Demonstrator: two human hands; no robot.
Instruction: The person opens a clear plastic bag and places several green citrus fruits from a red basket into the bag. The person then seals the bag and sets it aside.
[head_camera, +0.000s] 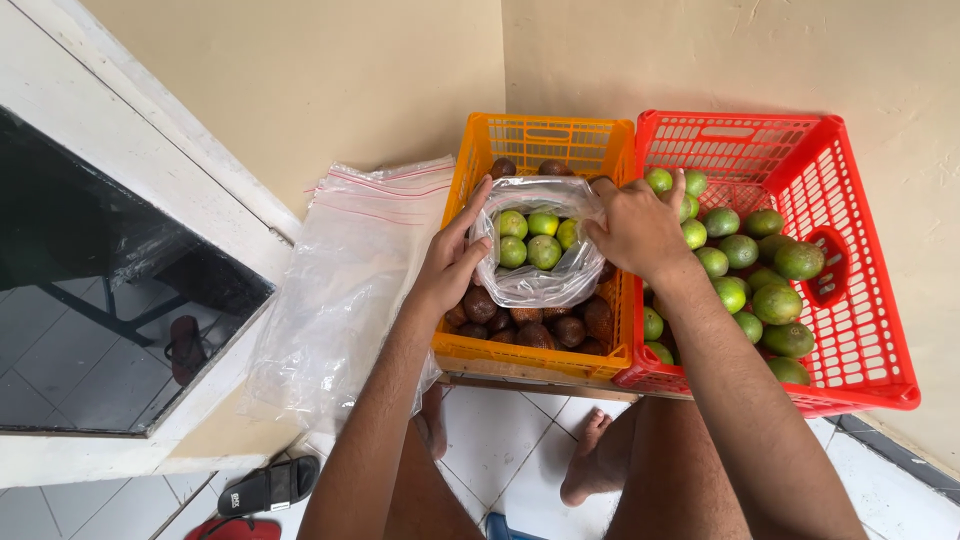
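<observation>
The person sits facing a corner of cream wall, bare knees and feet over a white tiled floor (500, 440).

Left hand (452, 262): its grip is closed on the left rim of a clear plastic bag (540, 285), thumb inside the mouth, fingers on the outside. Right hand (636, 230): its grip is closed on the right rim of the same bag, knuckles up. Between the two hands the mouth of the bag is held wide.

Bag contents: several small round green limes (543, 250), six or so visible. The bag rests on top of a heap of dark brown scaly fruits (570, 330) inside an orange slotted plastic crate (530, 358).

Just beside it, touching on the right, stands a red slotted plastic crate (860, 300), about half filled with loose green citrus fruits (775, 300) of mixed size, some larger than those in the bag. The right forearm crosses the red crate's left edge.

To the left of the orange crate, a stack of empty clear zip bags with red seal lines (350, 280) lies draped over a cream ledge (225, 425). Below the ledge, on the floor, a black sandal (268, 487). A dark glass pane (90, 290) fills the far left.
</observation>
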